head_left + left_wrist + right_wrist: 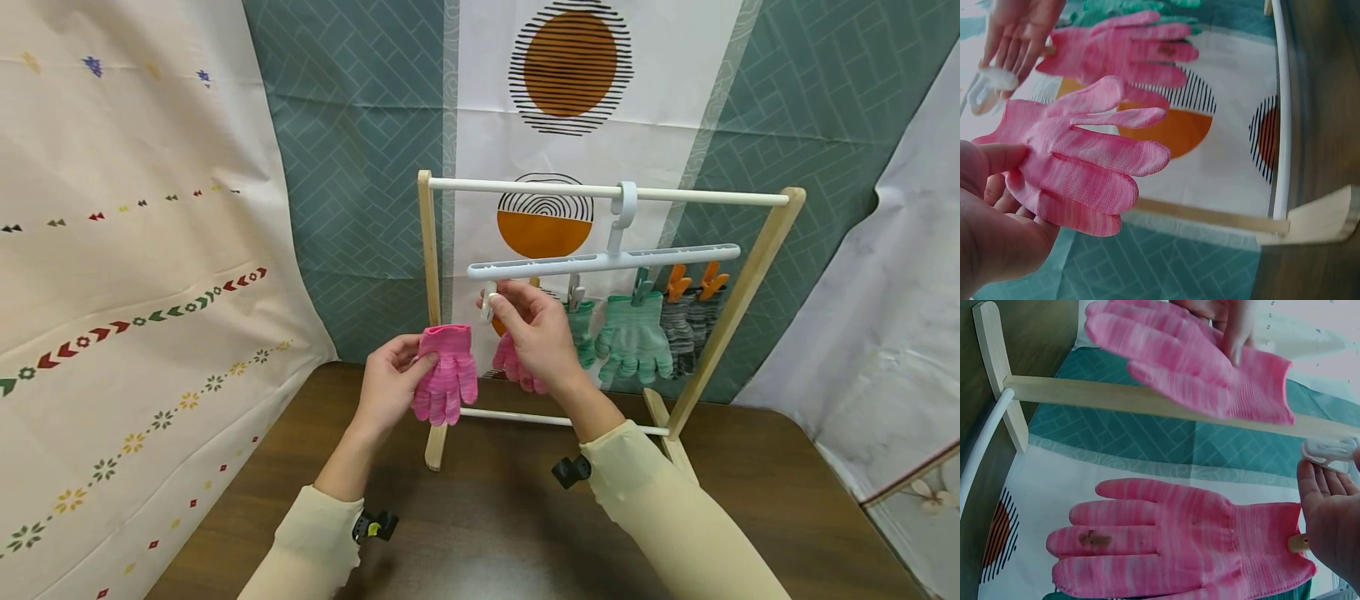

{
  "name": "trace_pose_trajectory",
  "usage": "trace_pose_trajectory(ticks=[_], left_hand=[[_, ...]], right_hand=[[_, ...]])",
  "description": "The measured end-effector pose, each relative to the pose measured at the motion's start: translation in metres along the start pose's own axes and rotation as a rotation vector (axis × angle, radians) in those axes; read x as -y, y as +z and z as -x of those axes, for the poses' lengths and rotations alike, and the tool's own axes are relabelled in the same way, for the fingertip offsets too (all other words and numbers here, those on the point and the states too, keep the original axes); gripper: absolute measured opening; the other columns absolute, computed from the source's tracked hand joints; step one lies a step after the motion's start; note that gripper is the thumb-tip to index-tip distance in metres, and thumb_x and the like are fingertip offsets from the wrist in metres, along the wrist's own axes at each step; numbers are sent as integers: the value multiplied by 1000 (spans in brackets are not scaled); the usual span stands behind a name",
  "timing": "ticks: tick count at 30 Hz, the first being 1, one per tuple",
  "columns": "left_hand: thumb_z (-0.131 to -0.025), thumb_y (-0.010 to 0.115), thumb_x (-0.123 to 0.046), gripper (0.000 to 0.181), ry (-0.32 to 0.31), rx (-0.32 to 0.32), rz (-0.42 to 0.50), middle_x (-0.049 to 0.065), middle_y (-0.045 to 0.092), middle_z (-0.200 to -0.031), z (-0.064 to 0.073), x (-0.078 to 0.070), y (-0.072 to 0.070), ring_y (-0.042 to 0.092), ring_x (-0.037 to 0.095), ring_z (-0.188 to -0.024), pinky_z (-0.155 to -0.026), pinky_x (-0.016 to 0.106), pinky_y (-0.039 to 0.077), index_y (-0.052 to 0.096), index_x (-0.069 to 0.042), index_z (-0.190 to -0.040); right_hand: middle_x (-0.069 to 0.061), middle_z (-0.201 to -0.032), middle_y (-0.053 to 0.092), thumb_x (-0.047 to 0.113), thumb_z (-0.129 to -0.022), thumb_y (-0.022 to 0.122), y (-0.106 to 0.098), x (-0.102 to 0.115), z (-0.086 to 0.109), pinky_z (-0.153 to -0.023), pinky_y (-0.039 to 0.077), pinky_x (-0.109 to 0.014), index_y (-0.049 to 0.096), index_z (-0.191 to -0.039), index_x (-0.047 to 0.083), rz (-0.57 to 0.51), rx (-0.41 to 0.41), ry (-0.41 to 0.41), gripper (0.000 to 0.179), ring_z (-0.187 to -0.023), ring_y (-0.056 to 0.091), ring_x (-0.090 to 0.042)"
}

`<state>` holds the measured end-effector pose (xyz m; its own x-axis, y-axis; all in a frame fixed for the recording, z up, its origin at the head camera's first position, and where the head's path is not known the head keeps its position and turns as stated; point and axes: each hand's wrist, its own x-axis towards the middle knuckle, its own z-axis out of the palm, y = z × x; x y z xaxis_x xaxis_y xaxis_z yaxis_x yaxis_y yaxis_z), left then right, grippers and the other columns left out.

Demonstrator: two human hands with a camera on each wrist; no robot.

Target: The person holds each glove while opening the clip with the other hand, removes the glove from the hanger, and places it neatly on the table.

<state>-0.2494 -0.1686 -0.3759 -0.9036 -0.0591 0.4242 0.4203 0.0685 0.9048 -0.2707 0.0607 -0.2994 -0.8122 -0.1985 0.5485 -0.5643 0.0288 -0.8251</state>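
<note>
My L hand [387, 382] pinches 1 pink glove [450, 379] nr cuff [1266, 387], midair, apart from hanger [555, 265]; my R hand [538, 333] pinches white clip [488, 303] below hanger's end. Glove prob. light, soft, floppy, non-fragile; best held by cuff.

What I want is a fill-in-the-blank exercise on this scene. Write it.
The left hand holds a glove coloured ____.
The right hand pinches a clip coloured ____.
The dark-grey gloves hang from clips coloured ____.
On the hanging glove beside the right hand, a brown stain marks one ____.

Missing words: pink; white; orange; finger.
</note>
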Motion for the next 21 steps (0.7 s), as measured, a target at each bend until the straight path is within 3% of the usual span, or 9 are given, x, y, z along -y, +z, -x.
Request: trace_pose_trajectory(ticks=[12, 21], left_hand=[[-101, 73, -6, 33, -71, -74, -112, 27, 72, -121, 0, 13, -44, 73, 7, -88, -76, 21, 59, 66, 7, -131], [-100, 75, -8, 36, -77, -93, -167, 29, 72, -121, -6, 18, -67, 70, 5, -85, -75, 18, 58, 66, 8, -131]], right_hand=[[-12, -121, 76, 16, -106, 67, -3, -6, 0, -100, 54, -29, 65, -136, -2, -20, 42, -24, 35, -113, 69, -26], [-25, -128, 71, 15, -106, 67, -4, -7, 1, -100, 55, -29, 65, -137, 2, -42, 59, -49, 34, -115, 68, -28]])
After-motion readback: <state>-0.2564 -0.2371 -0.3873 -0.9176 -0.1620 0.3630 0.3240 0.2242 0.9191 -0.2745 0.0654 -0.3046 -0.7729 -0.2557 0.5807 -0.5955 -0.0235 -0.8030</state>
